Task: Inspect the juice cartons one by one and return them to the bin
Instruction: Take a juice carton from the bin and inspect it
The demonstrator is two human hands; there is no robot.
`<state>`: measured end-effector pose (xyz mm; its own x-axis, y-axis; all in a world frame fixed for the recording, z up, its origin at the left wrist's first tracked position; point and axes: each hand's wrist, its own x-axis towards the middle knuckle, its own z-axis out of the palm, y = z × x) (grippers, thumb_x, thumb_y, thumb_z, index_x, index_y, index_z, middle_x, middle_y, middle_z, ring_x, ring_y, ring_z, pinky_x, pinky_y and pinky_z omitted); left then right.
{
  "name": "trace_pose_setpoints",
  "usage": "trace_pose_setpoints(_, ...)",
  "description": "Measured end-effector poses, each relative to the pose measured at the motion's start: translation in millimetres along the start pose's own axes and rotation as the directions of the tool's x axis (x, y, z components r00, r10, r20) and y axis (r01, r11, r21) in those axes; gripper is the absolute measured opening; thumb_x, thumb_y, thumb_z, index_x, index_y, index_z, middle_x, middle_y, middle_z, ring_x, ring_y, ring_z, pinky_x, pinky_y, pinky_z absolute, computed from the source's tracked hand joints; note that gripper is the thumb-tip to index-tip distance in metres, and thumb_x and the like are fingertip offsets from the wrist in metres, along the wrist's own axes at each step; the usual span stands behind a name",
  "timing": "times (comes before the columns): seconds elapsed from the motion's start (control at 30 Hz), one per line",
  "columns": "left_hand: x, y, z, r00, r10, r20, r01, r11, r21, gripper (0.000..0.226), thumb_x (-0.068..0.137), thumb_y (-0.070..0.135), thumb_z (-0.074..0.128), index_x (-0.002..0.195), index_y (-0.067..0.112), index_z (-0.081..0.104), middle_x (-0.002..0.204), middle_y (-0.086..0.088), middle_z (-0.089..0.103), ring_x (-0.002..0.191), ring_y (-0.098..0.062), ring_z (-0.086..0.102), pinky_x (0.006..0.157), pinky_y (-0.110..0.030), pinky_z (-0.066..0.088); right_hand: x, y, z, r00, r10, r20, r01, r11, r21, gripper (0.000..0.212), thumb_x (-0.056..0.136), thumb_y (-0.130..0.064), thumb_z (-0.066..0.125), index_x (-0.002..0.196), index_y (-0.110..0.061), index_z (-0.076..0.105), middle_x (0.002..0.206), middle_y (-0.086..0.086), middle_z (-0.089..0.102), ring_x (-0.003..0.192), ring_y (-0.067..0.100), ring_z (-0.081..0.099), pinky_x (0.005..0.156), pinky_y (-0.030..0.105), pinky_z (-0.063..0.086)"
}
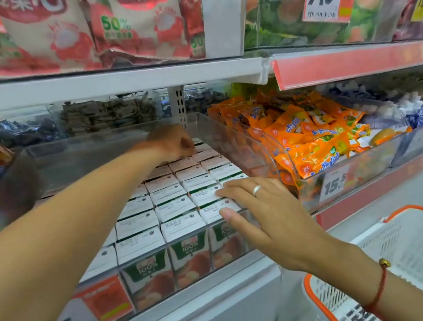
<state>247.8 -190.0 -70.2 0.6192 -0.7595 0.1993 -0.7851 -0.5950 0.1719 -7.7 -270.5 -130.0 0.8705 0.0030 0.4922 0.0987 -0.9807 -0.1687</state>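
Observation:
A clear plastic bin point(231, 134) on the middle shelf holds several rows of juice cartons point(176, 207) with white tops and green-and-red "100%" fronts, packed upright. My left hand point(173, 143) reaches to the back of the bin, and its fingers curl down round a carton in the rear row; that carton is mostly hidden under the hand. My right hand point(259, 208) lies flat with straight fingers on the tops of the front right cartons, at the bin's front corner. It wears a ring and a red cord bracelet.
Right of the bin, a second clear bin holds orange snack packets point(308, 135). A white basket with an orange rim point(408, 251) stands at the lower right. The upper shelf point(115, 82) with red-and-white bags hangs close above. Price tags point(334, 185) front the shelf edge.

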Motion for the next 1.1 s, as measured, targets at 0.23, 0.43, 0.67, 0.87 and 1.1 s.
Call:
trace_pose_setpoints(0.23,13.0,-5.5,9.6,0.995,0.002,0.097,-0.008,0.998,0.059,0.032,0.087,0.037,0.071,0.11,0.015,0.071,0.111,-0.001,0.071,0.096,-0.019,0.066,0.085,-0.03,0.052,-5.2,-0.9,7.1,0.999,0.033,0.04,-0.033,0.999,0.007,0.061,0.094,-0.059,0.014,0.13,-0.03,0.053,0.13,-0.014,0.053,0.124,0.005,0.04,0.102,0.02,0.02)
trace_pose_setpoints(0.43,21.2,-5.1,14.0,0.974,-0.039,0.222,0.011,0.992,0.126,0.04,0.093,0.043,0.061,0.122,0.017,0.063,0.116,-0.001,0.066,0.101,-0.022,0.064,0.091,-0.038,0.055,-6.8,-1.0,8.6,0.997,0.035,0.069,-0.035,0.999,-0.008,0.062,0.093,-0.06,0.01,0.132,-0.032,0.05,0.132,-0.017,0.05,0.125,0.002,0.036,0.101,0.017,0.016)
trace_pose_setpoints(0.67,17.4,0.5,10.3,0.99,-0.037,0.134,0.025,0.996,0.091,0.037,0.098,0.036,0.053,0.122,0.009,0.056,0.113,-0.007,0.059,0.097,-0.023,0.058,0.083,-0.034,0.05,-3.6,4.2,6.2,0.996,0.016,0.092,-0.016,1.0,-0.004,0.062,0.093,-0.063,0.008,0.133,-0.036,0.047,0.133,-0.019,0.046,0.125,0.001,0.034,0.101,0.018,0.018)
trace_pose_setpoints(0.87,-12.9,13.4,-3.8,0.992,-0.078,-0.101,0.062,0.986,-0.153,0.034,0.101,0.026,0.047,0.127,0.003,0.047,0.13,-0.015,0.052,0.122,-0.03,0.048,0.098,-0.039,0.043,-3.6,5.4,8.1,0.995,0.017,0.094,-0.017,1.0,-0.003,0.063,0.093,-0.064,0.008,0.133,-0.035,0.047,0.134,-0.018,0.047,0.125,0.002,0.034,0.099,0.018,0.018)
trace_pose_setpoints(1.1,-84.1,46.2,-14.0,0.847,-0.454,-0.276,0.001,0.521,-0.853,0.036,0.105,0.022,0.041,0.136,0.006,0.043,0.138,-0.012,0.054,0.12,-0.027,0.057,0.087,-0.027,0.049,-3.9,6.4,4.1,0.992,0.026,0.12,-0.027,1.0,0.006,0.059,0.096,-0.063,0.012,0.134,-0.033,0.047,0.132,-0.017,0.048,0.124,0.006,0.039,0.103,0.022,0.023)
